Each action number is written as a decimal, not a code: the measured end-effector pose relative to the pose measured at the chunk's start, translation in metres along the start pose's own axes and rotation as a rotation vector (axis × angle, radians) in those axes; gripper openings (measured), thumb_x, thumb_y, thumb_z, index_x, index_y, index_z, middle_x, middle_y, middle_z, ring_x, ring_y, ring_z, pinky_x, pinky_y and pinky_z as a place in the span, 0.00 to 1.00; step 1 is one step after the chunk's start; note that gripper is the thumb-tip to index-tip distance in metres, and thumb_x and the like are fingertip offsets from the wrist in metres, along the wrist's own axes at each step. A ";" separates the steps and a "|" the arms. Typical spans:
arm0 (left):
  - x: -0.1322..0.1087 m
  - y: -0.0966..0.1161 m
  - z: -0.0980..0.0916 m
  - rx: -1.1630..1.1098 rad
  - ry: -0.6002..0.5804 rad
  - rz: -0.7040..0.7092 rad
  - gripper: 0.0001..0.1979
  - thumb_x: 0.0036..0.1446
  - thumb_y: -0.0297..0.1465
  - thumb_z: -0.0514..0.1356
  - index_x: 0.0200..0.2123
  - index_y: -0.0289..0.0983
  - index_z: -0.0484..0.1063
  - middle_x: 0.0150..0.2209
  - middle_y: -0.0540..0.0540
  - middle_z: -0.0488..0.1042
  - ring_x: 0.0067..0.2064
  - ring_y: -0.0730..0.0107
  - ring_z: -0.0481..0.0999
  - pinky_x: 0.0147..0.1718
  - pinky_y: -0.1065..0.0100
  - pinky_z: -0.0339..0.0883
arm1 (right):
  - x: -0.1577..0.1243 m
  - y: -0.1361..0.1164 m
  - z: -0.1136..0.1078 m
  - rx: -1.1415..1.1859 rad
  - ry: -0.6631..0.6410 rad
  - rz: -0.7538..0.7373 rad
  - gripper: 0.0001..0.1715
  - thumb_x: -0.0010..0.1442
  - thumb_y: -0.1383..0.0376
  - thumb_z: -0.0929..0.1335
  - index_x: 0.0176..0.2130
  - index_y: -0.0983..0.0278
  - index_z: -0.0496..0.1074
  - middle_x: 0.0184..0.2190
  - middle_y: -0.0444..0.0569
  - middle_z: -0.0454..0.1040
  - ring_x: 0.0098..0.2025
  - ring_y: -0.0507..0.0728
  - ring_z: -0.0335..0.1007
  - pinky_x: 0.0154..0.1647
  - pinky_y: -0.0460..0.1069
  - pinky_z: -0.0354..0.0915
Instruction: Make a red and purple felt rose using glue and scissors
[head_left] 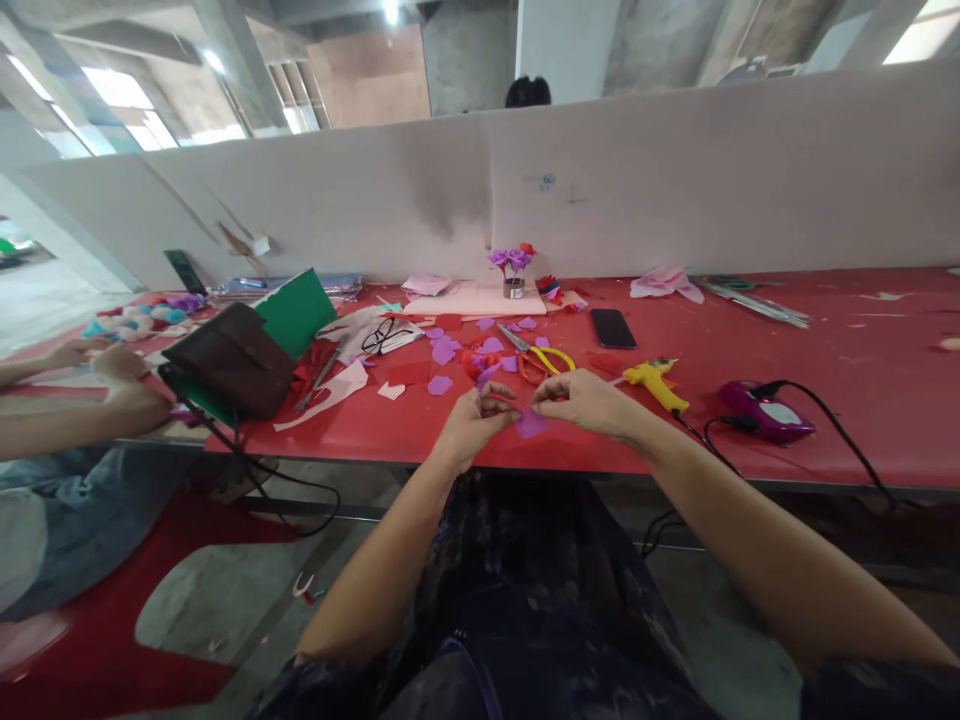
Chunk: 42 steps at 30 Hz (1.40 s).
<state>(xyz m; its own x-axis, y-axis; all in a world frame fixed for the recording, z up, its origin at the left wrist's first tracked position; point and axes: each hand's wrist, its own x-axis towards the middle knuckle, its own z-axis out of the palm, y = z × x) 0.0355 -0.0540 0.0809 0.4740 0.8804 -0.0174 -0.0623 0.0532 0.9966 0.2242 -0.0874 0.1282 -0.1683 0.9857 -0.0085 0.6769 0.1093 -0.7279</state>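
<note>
Over the front edge of the red table, my left hand (478, 425) and my right hand (581, 402) are close together, both with fingers pinched. A small piece of purple paper (532, 424) shows at their fingertips, and both appear to grip its upper edge. Just behind my left fingers is another curled bit of purple paper (488, 377). Scissors (555, 360) with yellow and orange handles lie partly open beyond my hands. Several cut purple paper petals (444, 350) are scattered to the left of the scissors.
A yellow glue gun (655, 383), a purple corded device (766, 411) and a phone (613, 328) lie to the right. Paper flowers stand in a small pot (514, 288) by the white partition (337, 200). Leftward are glasses (387, 337), a brown bag (232, 360) and a co-worker's hands (120, 375).
</note>
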 end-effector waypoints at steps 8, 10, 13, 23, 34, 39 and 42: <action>-0.007 0.010 -0.001 -0.123 -0.149 0.023 0.24 0.43 0.32 0.70 0.43 0.39 0.66 0.26 0.54 0.73 0.23 0.81 0.64 0.21 0.76 0.49 | -0.013 0.016 -0.005 0.181 0.034 -0.459 0.12 0.61 0.64 0.67 0.44 0.57 0.76 0.49 0.50 0.72 0.54 0.57 0.67 0.53 0.55 0.65; -0.008 0.011 -0.001 -0.165 -0.177 0.007 0.26 0.41 0.32 0.71 0.44 0.40 0.66 0.26 0.54 0.72 0.23 0.81 0.64 0.21 0.76 0.50 | -0.012 0.017 -0.005 0.177 0.000 -0.528 0.11 0.61 0.64 0.68 0.43 0.56 0.77 0.50 0.50 0.70 0.56 0.58 0.65 0.55 0.56 0.63; -0.010 0.011 0.000 -0.221 -0.193 -0.017 0.28 0.38 0.33 0.72 0.43 0.40 0.65 0.26 0.55 0.71 0.23 0.81 0.64 0.22 0.75 0.49 | -0.009 0.015 -0.003 0.183 -0.059 -0.588 0.09 0.61 0.61 0.69 0.42 0.55 0.79 0.49 0.50 0.69 0.55 0.58 0.66 0.54 0.56 0.65; -0.011 0.001 -0.004 -0.053 -0.154 0.175 0.21 0.48 0.38 0.68 0.43 0.39 0.68 0.39 0.49 0.71 0.25 0.82 0.59 0.27 0.72 0.56 | -0.018 -0.012 -0.012 0.023 0.122 -0.534 0.09 0.62 0.60 0.68 0.33 0.59 0.78 0.44 0.51 0.75 0.47 0.58 0.72 0.49 0.54 0.68; -0.021 -0.022 -0.010 0.014 -0.003 0.355 0.22 0.61 0.49 0.53 0.34 0.36 0.72 0.24 0.52 0.59 0.27 0.73 0.58 0.30 0.68 0.55 | -0.080 -0.037 -0.019 -0.291 0.555 -0.596 0.09 0.62 0.68 0.67 0.40 0.55 0.76 0.36 0.47 0.79 0.39 0.57 0.77 0.44 0.52 0.71; -0.031 -0.017 -0.001 -0.178 -0.007 0.286 0.19 0.62 0.47 0.54 0.37 0.36 0.70 0.25 0.50 0.66 0.26 0.76 0.59 0.28 0.71 0.52 | -0.088 -0.045 0.000 -0.248 0.571 -0.615 0.09 0.61 0.73 0.67 0.40 0.59 0.73 0.37 0.46 0.78 0.40 0.54 0.76 0.43 0.48 0.71; -0.036 -0.012 0.006 -0.375 0.068 0.205 0.13 0.62 0.43 0.56 0.38 0.39 0.66 0.22 0.54 0.65 0.23 0.78 0.59 0.24 0.73 0.49 | -0.084 -0.049 0.008 -0.213 0.536 -0.562 0.08 0.62 0.72 0.67 0.40 0.60 0.73 0.34 0.44 0.77 0.36 0.52 0.75 0.39 0.46 0.70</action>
<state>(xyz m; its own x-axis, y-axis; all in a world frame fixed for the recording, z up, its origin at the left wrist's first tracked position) 0.0243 -0.0897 0.0699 0.3609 0.9188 0.1599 -0.4700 0.0311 0.8821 0.1994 -0.1761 0.1594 -0.1942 0.6974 0.6899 0.7247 0.5760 -0.3782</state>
